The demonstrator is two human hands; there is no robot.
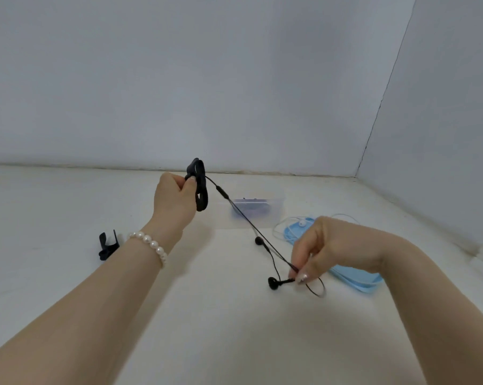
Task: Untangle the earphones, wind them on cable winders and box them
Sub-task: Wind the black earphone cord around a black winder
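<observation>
My left hand [176, 198] is raised above the table and grips a black cable winder [200, 187] with black earphone cable wound on it. From the winder the black earphone cable [251, 226] runs taut down to my right hand [329, 245], which pinches it near one black earbud [273, 282]. A second black earbud [259, 240] hangs off the cable between my hands. White earphones [301, 223] lie on a blue lid [354, 276] behind my right hand. A clear plastic box [258, 208] stands farther back.
Another black cable winder [108, 245] lies on the white table left of my left wrist, which wears a pearl bracelet [151, 245]. Walls close the table at the back and the right.
</observation>
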